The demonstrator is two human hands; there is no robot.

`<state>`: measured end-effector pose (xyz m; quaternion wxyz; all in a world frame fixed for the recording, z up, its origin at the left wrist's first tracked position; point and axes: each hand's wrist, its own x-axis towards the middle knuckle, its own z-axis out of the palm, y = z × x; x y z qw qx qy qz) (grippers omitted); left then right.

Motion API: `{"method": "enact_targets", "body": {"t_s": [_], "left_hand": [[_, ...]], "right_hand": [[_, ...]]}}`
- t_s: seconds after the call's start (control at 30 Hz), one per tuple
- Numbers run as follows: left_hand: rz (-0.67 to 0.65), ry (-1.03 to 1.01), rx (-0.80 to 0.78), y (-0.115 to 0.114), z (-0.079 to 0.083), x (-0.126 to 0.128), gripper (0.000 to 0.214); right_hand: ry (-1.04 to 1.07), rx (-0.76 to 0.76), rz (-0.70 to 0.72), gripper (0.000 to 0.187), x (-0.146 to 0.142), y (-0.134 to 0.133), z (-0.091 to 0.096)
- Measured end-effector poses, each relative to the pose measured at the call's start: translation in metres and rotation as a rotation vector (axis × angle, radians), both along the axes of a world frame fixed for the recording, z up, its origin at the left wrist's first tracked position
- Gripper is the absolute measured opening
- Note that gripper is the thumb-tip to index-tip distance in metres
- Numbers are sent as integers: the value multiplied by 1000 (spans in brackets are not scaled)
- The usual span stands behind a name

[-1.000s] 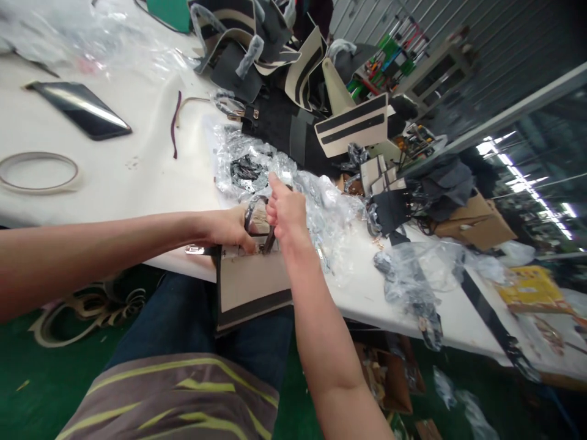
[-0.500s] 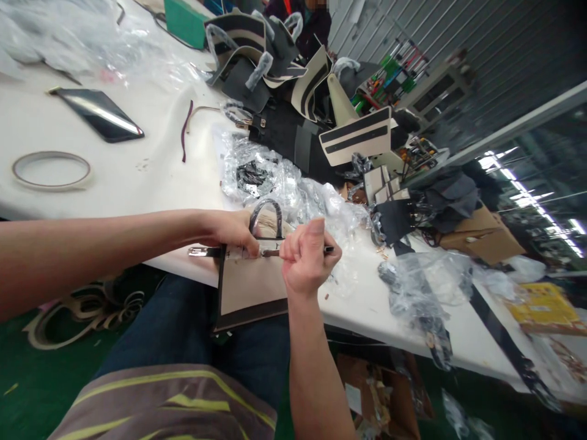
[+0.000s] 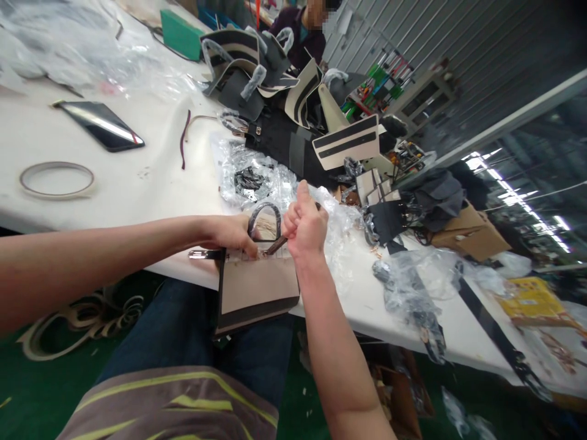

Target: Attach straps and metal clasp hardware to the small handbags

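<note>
A small handbag (image 3: pixel 259 284) with beige panels, dark trim and a looped, plastic-wrapped handle (image 3: pixel 265 211) rests upright against my lap at the table's edge. My left hand (image 3: pixel 236 237) is closed on its top edge, to the left of the handle. A dark strap with a shiny, plastic-wrapped end (image 3: pixel 204 254) sticks out at the bag's left. My right hand (image 3: pixel 305 223) is a fist, thumb up, round a slim dark brown bar (image 3: pixel 276 245). The bar slants down to the bag's top edge; its exact kind does not show.
Clear plastic wrapping (image 3: pixel 257 174) lies just beyond the bag. Bag parts (image 3: pixel 348 142) are heaped farther back, near another person (image 3: pixel 298 33). On the white table (image 3: pixel 142 140) lie a tape roll (image 3: pixel 57 194) at left and a black strap (image 3: pixel 490 324) at right.
My right fist has risen away from me, tilting the bar from nearly level to a slant. My left hand keeps its grip on the bag.
</note>
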<state>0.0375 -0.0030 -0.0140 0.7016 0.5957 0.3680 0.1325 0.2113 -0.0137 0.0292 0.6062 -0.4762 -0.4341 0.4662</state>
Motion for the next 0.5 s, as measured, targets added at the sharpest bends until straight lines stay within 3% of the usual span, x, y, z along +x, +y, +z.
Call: {"method": "enact_targets", "body": {"t_s": [0.33,0.5], "left_hand": [[57,-78,-6,-1,-7,0,28],[19,-102,-11,1,-8,-3,25]], "right_hand": [[-30,-39,97,73,-8,6,1],[10,80,18,74,-10,-26,-4]]}}
